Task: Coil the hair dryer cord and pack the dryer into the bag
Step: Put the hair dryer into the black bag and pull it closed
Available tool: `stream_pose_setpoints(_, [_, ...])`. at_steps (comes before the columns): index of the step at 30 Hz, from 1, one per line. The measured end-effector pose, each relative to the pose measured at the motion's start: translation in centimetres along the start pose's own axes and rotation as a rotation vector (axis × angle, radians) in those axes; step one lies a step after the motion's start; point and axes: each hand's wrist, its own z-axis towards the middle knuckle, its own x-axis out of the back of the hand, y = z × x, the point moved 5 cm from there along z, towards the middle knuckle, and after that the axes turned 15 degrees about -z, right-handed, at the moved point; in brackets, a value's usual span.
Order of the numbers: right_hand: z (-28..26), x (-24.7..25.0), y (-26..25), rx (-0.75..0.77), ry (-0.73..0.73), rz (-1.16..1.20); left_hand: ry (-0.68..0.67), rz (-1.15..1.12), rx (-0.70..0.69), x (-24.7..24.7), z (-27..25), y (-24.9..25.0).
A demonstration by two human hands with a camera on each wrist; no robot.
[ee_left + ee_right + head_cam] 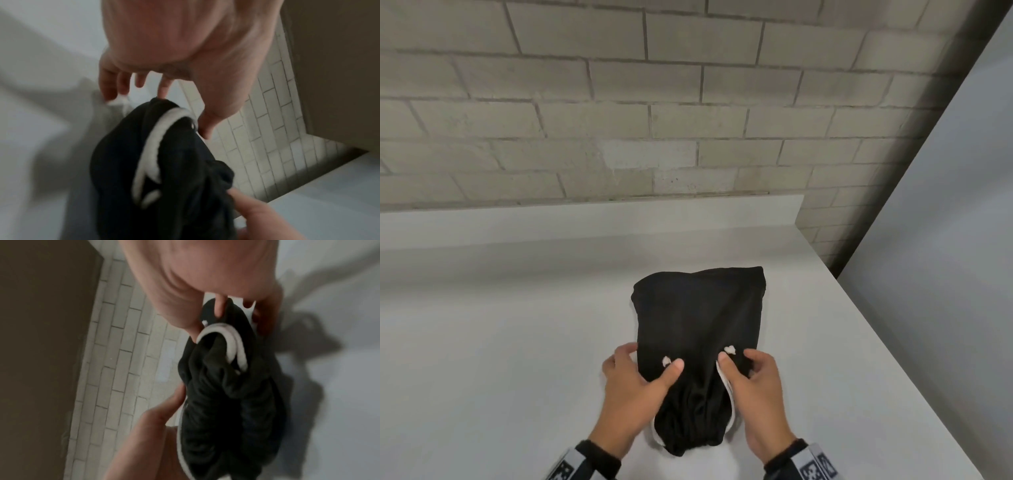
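Bag: the black bag [698,329] lies flat on the white desk [500,342], closed end toward 12 o'clock, gathered mouth toward 6 o'clock, nearest you.
Dryer: you cannot see it or its cord; the bag bulges, so it is probably inside already, but that is a judgement.
Left hand: your left hand [635,383] sits at 8 o'clock of the bag, thumb laid on top of the cloth and fingers [625,354] curled round its left edge, pinching the fabric, likely to steady it while the mouth closes.
Right hand: your right hand [751,385] sits at 4 o'clock, fingers [756,359] bent round a fold of black cloth beside the white cord [724,380]; the right wrist view shows that cord [232,344] looping out of the bunched mouth just below your thumb.
Cord ends: two small white knots [730,350] show on top of the bag between your hands.
Stage: judging by the gathered mouth, you are at the closing step.
Next: pull the cord evenly with both hands so the mouth cinches without dragging the bag off the desk.
Surroundings: a brick wall [619,102] stands at 12 o'clock behind the desk.
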Motion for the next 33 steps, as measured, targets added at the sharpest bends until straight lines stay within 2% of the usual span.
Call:
stream_pose_setpoints(2, [0.4, -1.3, 0.8, -0.093, -0.093, 0.099, -0.079, -0.149, 0.15, -0.5, -0.5, -0.5])
stream_pose_setpoints(5, [0.4, -2.1, 0.4, -0.162, -0.209, 0.184, -0.212, -0.24, 0.26, -1.7, -0.6, -1.5])
stream_pose_setpoints(9, [0.3, -3.2, -1.4, -0.199, -0.556, 0.257, -0.315, -0.309, 0.225, -2.2, 0.2, -2.4])
stream_pose_setpoints(12, [1.1, -3.8, -1.5, -0.171, -0.61, 0.177, -0.374, -0.299, 0.159, -1.6, 0.7, -2.4])
stream_pose_setpoints(19, [1.1, -7.6, -5.5, 0.014, -0.742, 0.186, -0.333, -0.355, -0.014, 2.5, 2.2, 0.9])
stream_pose_setpoints(23, [1.8, -11.5, -9.1, 0.07, -0.801, 0.172, -0.214, -0.476, -0.042, 6.2, 3.9, 2.7])
stream_pose_setpoints(27, [2.9, -16.5, -11.6, 0.05, -0.862, 0.231, -0.138, -0.483, -0.092, 10.0, 6.6, 4.1])
stream_pose_setpoints(33, [5.4, -23.2, -12.0, -0.083, -0.874, 0.252, -0.032, -0.464, -0.087, 13.9, 11.2, 3.8])
